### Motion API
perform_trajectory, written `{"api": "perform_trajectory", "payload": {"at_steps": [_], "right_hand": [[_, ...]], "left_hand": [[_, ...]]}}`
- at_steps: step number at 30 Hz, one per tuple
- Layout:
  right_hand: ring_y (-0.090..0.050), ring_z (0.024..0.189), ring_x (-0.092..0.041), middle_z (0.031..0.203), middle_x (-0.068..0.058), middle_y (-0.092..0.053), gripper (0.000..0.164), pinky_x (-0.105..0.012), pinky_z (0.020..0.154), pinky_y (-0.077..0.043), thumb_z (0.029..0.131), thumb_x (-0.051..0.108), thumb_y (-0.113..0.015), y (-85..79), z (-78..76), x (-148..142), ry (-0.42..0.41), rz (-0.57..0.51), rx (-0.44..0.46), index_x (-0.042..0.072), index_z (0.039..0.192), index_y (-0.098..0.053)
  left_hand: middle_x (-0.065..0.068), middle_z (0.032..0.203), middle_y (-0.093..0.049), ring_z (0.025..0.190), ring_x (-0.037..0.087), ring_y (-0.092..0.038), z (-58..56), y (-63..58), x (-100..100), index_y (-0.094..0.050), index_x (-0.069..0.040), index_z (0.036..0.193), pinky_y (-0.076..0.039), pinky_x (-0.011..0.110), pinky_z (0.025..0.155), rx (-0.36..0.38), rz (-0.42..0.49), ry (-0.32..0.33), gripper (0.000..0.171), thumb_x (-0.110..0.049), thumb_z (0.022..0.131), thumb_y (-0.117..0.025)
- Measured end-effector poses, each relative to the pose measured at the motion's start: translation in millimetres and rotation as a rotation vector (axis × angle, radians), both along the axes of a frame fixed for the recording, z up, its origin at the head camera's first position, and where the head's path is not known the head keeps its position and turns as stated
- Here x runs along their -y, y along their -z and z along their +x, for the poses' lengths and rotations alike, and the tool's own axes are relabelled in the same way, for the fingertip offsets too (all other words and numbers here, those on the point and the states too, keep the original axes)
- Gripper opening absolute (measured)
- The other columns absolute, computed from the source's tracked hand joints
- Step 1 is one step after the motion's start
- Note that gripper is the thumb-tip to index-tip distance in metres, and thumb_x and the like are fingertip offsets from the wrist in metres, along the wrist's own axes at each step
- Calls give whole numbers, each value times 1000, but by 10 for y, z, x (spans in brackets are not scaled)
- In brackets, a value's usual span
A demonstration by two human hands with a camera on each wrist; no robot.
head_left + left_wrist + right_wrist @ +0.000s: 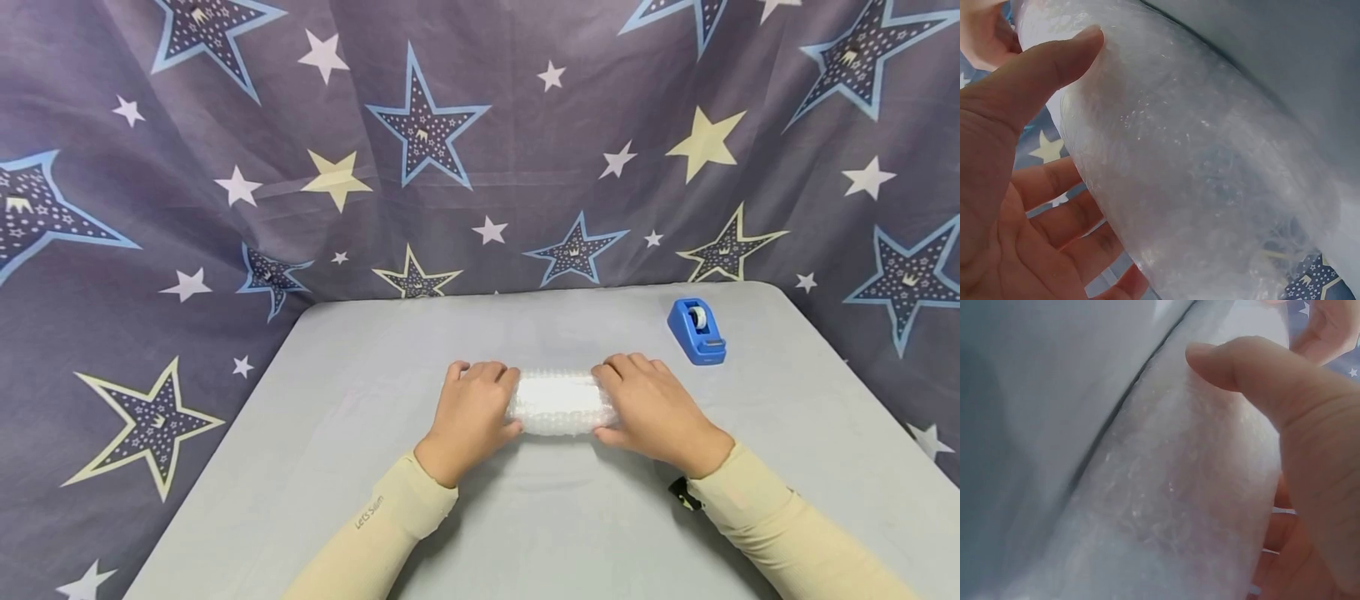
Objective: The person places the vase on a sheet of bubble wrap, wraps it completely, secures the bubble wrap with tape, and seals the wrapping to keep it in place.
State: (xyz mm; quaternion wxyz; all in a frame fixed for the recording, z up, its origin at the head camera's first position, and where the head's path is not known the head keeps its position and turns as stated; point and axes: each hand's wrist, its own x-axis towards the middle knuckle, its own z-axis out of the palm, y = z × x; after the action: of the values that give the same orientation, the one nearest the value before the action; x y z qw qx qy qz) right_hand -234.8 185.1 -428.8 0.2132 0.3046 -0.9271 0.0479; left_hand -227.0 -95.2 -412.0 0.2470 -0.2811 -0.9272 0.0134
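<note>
A roll of clear bubble wrap lies crosswise on the grey-covered table between both hands. My left hand grips its left end, thumb on the near side and fingers over the far side. At the other end my right hand holds it the same way. In the left wrist view the bubble wrap fills the middle, the thumb pressed on its surface. The right wrist view shows the bubble wrap under the right thumb. Whether anything is inside the roll cannot be told.
A blue tape dispenser with a roll of tape stands at the back right of the table. Behind and beside the table hangs a dark curtain with stars.
</note>
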Motion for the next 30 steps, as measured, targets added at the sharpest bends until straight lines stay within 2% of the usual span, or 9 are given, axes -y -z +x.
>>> {"api": "perform_trajectory", "payload": {"at_steps": [4, 7, 11, 16, 20, 24, 30], "right_hand": [[-64, 106, -34, 118, -12, -69, 83, -50, 84, -50, 68, 54, -87, -3, -6, -9, -10, -3, 1, 3, 129, -65], [-66, 105, -35, 116, -14, -71, 84, -50, 85, -52, 67, 50, -89, -4, -13, -23, -34, -32, 0, 2, 131, -63], [-68, 95, -34, 98, -12, -71, 81, -50, 81, -53, 64, 46, -92, 10, -32, -41, -67, -75, -17, 2, 122, -58], [-66, 86, -31, 85, -7, -66, 74, -49, 76, -52, 64, 45, -92, 27, -57, -55, -81, -85, -31, 5, 113, -54], [-67, 86, -32, 84, -7, -66, 71, -49, 75, -52, 65, 44, -92, 34, -73, -64, -98, -91, -39, 5, 111, -55], [-67, 87, -32, 87, -8, -67, 69, -50, 76, -52, 68, 44, -92, 28, -77, -69, -109, -93, -32, 5, 111, -56], [-65, 89, -27, 101, -8, -67, 65, -49, 78, -53, 70, 42, -91, 10, -78, -73, -117, -108, -10, 5, 113, -58]], "left_hand": [[3, 113, -74, 107, 21, -70, -1, 0, 4, -69, -10, 121, -45, 52, 96, 12, 10, -5, 65, -43, 69, -91], [3, 105, -73, 102, 21, -70, -4, 6, 1, -65, -10, 115, -45, 53, 97, 26, 24, -10, 63, -43, 69, -93], [1, 97, -71, 98, 21, -69, -4, 15, -4, -60, -12, 105, -46, 53, 98, 34, 32, -16, 58, -43, 69, -94], [6, 119, -72, 112, 24, -68, 0, 14, -4, -66, -10, 112, -47, 53, 99, 25, 10, -22, 59, -44, 72, -93], [10, 127, -68, 110, 28, -67, -3, 16, -4, -70, -9, 114, -49, 49, 92, -5, 5, -22, 60, -45, 71, -92], [7, 121, -66, 100, 27, -65, -13, 22, -5, -72, -10, 116, -48, 46, 86, -18, 9, -18, 61, -45, 70, -93], [4, 113, -69, 99, 24, -67, -17, 30, -9, -71, -9, 121, -47, 47, 89, -35, 10, -4, 66, -45, 71, -93]]}}
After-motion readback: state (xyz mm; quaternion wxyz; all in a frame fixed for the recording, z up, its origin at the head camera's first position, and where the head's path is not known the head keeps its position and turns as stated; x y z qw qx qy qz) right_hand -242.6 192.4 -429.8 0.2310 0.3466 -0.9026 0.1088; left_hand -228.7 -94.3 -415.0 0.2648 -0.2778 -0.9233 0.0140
